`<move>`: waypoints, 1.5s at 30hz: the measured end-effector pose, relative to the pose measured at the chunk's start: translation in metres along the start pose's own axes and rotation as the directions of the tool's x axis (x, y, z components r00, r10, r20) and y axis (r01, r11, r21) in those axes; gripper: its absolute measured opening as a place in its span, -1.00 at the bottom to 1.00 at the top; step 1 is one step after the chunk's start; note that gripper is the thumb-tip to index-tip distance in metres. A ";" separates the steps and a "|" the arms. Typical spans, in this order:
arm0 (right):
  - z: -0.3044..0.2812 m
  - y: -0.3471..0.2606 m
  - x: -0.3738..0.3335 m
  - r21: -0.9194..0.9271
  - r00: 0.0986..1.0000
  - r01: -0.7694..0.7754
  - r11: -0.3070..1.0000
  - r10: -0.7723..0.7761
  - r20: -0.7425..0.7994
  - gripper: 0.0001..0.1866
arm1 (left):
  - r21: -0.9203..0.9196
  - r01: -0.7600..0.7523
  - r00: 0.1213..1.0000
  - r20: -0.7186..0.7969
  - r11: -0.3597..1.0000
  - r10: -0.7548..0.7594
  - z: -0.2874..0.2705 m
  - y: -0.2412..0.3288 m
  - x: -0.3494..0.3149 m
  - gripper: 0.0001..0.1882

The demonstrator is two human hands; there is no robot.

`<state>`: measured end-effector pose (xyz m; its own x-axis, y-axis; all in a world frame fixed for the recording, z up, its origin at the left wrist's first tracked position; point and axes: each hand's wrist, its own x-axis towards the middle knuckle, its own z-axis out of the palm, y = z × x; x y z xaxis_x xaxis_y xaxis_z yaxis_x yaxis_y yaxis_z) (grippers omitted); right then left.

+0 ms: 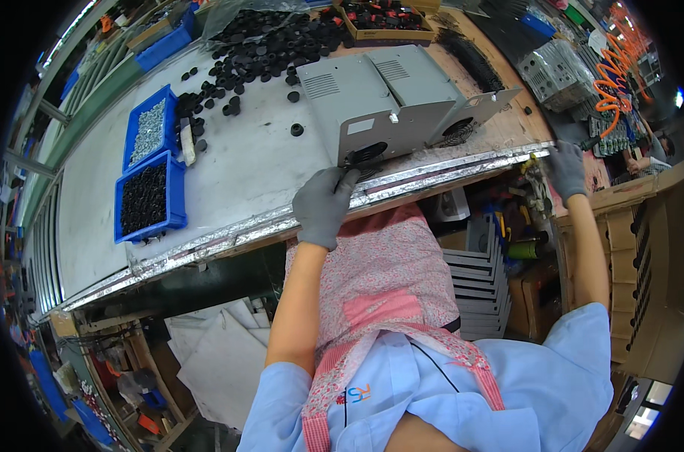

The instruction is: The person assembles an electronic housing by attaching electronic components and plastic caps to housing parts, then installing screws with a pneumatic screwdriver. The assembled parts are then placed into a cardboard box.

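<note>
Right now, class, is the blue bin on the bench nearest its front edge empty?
Not empty: the blue bin holds many small black parts, covering its bottom; depth unclear.

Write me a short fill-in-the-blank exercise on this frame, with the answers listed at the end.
1. The left hand and right hand wear ____ gloves.
2. Nearer to the metal housings is the ____ hand.
3. The nearer blue bin holds small ____ parts.
4. The coiled hose at the right is ____.

Missing words: gray; left; black; orange.
</note>
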<state>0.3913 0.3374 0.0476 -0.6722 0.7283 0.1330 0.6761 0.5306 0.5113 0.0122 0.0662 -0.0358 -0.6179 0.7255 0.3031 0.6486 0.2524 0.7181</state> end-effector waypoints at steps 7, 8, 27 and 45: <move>0.027 0.043 0.003 -0.015 0.971 0.100 0.995 -0.095 0.218 -0.24 | -0.121 0.000 1.000 -0.007 0.993 0.000 -0.008 -0.009 -0.006 -0.68; 0.030 0.051 0.001 -0.039 0.962 0.138 0.990 -0.125 0.243 -0.24 | -0.154 -0.022 1.000 -0.001 0.988 0.022 -0.011 -0.011 -0.006 -0.70; 0.009 0.016 0.020 -0.058 0.822 -0.019 0.998 0.049 0.568 -0.61 | 0.631 0.226 0.958 -0.008 0.742 -0.286 -0.242 -0.131 0.047 -0.56; -0.122 -0.071 -0.060 0.881 0.839 -0.334 0.336 -0.321 0.440 -0.27 | 0.193 0.349 0.930 -0.193 0.917 -0.313 -0.239 -0.166 0.056 -0.80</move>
<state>0.3470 0.2033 0.1068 -0.6479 0.6316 -0.4258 0.7170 0.3171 -0.6207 -0.2361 -0.0877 0.0120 -0.8634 0.4719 0.1785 0.4653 0.6082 0.6431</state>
